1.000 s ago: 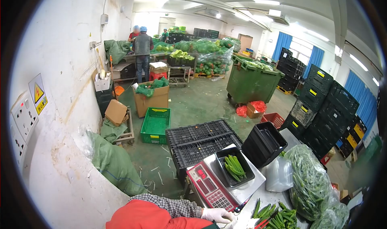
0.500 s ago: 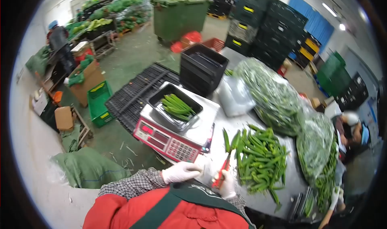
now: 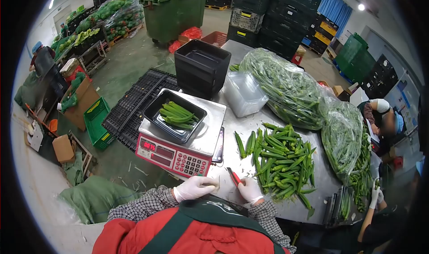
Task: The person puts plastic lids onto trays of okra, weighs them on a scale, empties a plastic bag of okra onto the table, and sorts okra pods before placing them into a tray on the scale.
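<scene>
My gloved right hand (image 3: pixel 250 190) grips a red-handled knife (image 3: pixel 235 178), its dark tip pointing away from me and to the left. My gloved left hand (image 3: pixel 194 188) is closed with its fingers curled at the table's near edge; what it pinches, if anything, I cannot make out. Right of the knife lies a heap of green okra (image 3: pixel 283 162) on the metal table (image 3: pixel 230 142). Beyond my left hand stands a red and white digital scale (image 3: pixel 174 158), its display lit. A black plastic tray (image 3: pixel 156 120) on it holds several okra pods (image 3: pixel 178 115).
Stacked black trays (image 3: pixel 201 68) stand behind the scale, beside clear plastic containers (image 3: pixel 245 93). Large clear bags of okra (image 3: pixel 283 88) line the table's far right. A co-worker's gloved hands (image 3: pixel 376 196) work at the right edge. A green sack (image 3: pixel 96 198) sits at left.
The knife in my right hand has swung from pointing away to the right to pointing away to the left. My left hand stays near the table edge. The camera view has shifted.
</scene>
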Action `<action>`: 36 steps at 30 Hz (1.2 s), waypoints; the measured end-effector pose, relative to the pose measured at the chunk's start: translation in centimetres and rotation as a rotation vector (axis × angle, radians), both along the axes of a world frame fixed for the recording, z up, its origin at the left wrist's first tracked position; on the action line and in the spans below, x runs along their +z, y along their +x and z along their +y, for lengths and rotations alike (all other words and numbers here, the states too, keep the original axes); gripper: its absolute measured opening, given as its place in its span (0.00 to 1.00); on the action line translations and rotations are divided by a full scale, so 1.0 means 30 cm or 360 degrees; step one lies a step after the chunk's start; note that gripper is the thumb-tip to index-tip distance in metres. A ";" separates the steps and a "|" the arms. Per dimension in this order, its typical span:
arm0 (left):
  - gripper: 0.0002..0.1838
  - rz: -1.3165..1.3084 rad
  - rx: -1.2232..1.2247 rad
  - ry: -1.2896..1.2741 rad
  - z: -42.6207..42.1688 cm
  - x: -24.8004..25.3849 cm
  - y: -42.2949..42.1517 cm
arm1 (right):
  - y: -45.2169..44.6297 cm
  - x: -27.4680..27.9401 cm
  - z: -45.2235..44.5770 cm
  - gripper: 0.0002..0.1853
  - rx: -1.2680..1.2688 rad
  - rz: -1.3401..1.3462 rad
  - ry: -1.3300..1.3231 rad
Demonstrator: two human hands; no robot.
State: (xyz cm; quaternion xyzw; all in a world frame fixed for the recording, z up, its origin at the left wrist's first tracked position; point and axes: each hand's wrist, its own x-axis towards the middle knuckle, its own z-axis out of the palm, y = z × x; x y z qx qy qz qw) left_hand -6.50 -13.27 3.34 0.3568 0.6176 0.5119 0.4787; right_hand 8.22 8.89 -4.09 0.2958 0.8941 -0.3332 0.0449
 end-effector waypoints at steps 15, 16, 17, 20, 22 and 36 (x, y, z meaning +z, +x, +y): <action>0.16 0.0077 0.0406 0.0010 -0.136 0.014 -0.027 | -0.703 -0.193 0.073 0.27 -0.0167 0.0670 -0.1365; 0.16 0.0059 0.0449 0.0030 -0.136 0.010 -0.028 | -0.733 -0.198 0.079 0.27 -0.0172 0.0682 -0.1579; 0.16 0.0052 0.0467 0.0034 -0.133 0.009 -0.030 | -0.749 -0.184 0.091 0.25 -0.0264 0.0688 -0.1741; 0.16 0.0004 0.0480 0.0008 -0.116 0.011 -0.036 | -0.771 -0.144 0.105 0.21 -0.0631 0.0868 -0.2324; 0.15 -0.0054 0.0454 -0.0063 -0.097 0.021 -0.043 | -0.737 0.022 0.066 0.21 -0.0748 0.0844 -0.2261; 0.15 -0.0088 0.0358 -0.0106 -0.062 0.033 -0.063 | -0.599 -0.054 0.012 0.24 -0.0470 0.0616 -0.2100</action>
